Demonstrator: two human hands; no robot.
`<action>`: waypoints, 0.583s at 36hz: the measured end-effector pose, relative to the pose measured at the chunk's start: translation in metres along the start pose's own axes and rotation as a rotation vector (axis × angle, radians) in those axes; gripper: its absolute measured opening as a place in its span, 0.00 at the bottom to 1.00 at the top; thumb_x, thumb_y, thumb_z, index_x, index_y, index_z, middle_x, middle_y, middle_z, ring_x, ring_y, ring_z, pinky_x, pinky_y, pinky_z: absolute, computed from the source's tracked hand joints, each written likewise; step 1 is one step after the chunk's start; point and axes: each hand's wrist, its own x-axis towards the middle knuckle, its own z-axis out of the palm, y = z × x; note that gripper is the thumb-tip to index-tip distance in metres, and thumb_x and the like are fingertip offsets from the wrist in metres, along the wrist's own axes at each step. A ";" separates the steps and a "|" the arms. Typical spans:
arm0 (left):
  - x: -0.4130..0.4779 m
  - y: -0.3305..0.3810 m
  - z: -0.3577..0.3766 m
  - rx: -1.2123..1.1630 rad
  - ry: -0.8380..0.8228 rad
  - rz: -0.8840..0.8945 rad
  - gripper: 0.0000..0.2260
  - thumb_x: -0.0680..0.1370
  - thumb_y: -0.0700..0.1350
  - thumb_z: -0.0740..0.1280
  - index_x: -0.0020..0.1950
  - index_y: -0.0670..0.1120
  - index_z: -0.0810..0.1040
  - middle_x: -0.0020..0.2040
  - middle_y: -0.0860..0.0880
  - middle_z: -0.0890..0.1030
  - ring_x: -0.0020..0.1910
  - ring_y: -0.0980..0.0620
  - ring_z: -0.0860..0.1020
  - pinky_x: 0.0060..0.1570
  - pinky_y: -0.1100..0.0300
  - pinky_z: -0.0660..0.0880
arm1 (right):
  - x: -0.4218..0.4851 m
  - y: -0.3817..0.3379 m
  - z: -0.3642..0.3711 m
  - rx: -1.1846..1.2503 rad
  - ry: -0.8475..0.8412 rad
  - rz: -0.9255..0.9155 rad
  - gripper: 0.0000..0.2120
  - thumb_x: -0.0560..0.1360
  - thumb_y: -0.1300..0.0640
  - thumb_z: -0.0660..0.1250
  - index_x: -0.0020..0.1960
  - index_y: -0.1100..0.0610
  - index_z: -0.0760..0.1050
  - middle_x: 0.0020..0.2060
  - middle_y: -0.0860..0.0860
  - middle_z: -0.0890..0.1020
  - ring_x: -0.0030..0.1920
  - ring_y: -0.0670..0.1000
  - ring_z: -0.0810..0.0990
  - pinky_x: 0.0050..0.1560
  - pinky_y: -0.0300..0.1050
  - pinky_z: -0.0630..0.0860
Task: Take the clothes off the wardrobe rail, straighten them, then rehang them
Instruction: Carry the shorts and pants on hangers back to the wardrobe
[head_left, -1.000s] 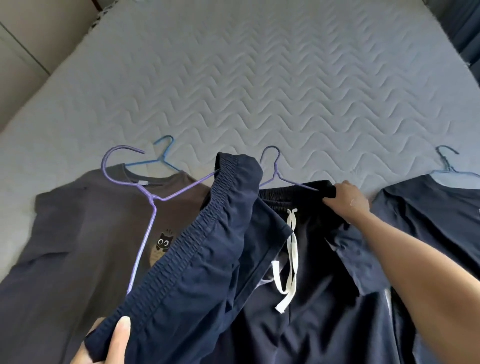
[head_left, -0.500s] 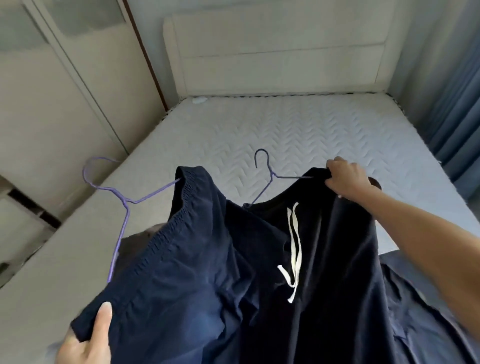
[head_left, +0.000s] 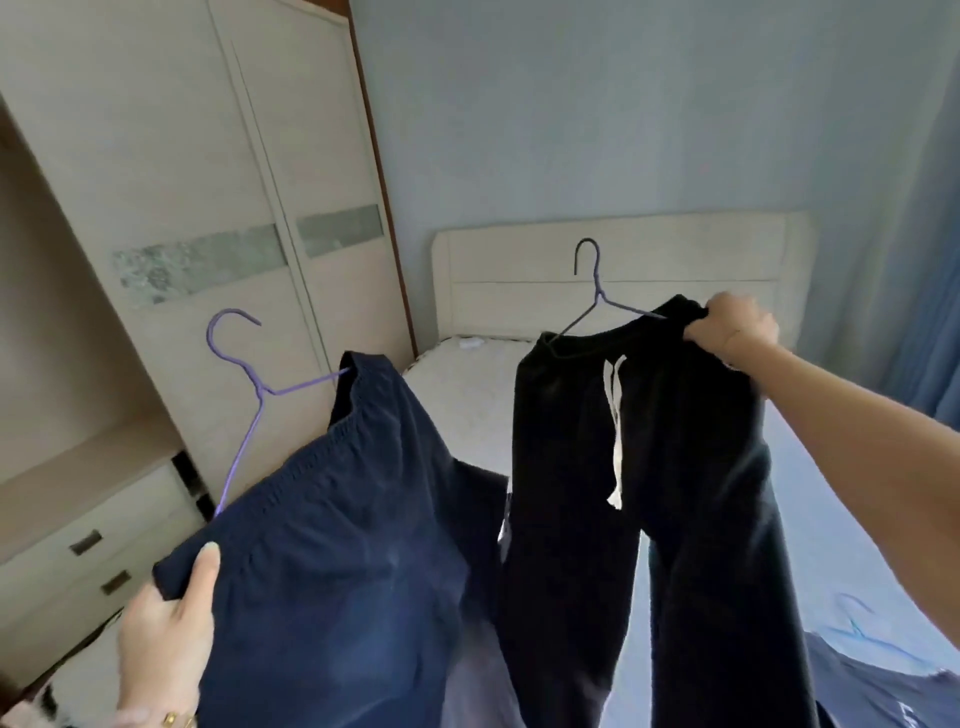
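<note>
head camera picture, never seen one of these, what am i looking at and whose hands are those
The camera sits on a person's head and looks forward and down, so the hands are that person's own; no machine is involved. The left hand grips the waistband of navy trousers, which are on a purple hanger. The right hand holds up black trousers with a white drawstring, on a darker hanger. Behind them is a bed with a pale headboard, and a wardrobe on the left. Another dark garment lies on the bed at lower right.

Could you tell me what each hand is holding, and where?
Left hand grips the navy trousers at the waistband corner; right hand grips the black trousers at the waistband.
</note>
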 end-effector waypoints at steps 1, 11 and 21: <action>-0.004 0.002 -0.010 -0.038 0.071 0.036 0.18 0.78 0.54 0.65 0.51 0.37 0.78 0.51 0.35 0.80 0.56 0.34 0.77 0.58 0.40 0.74 | -0.007 -0.001 -0.003 0.087 -0.061 0.014 0.12 0.68 0.57 0.68 0.48 0.64 0.77 0.36 0.57 0.76 0.37 0.57 0.75 0.37 0.42 0.69; -0.046 0.017 -0.051 -0.163 0.141 0.075 0.14 0.80 0.51 0.64 0.49 0.40 0.75 0.48 0.39 0.78 0.49 0.39 0.76 0.53 0.46 0.73 | -0.089 -0.038 -0.031 0.731 -0.730 0.125 0.25 0.67 0.50 0.75 0.57 0.64 0.77 0.53 0.59 0.81 0.54 0.59 0.79 0.61 0.55 0.73; -0.078 0.002 -0.134 -0.296 0.288 0.019 0.15 0.80 0.52 0.63 0.39 0.42 0.72 0.35 0.44 0.71 0.39 0.43 0.71 0.35 0.56 0.66 | -0.186 -0.123 -0.071 0.905 -0.804 -0.150 0.18 0.73 0.49 0.69 0.53 0.64 0.77 0.45 0.58 0.81 0.44 0.56 0.80 0.49 0.50 0.78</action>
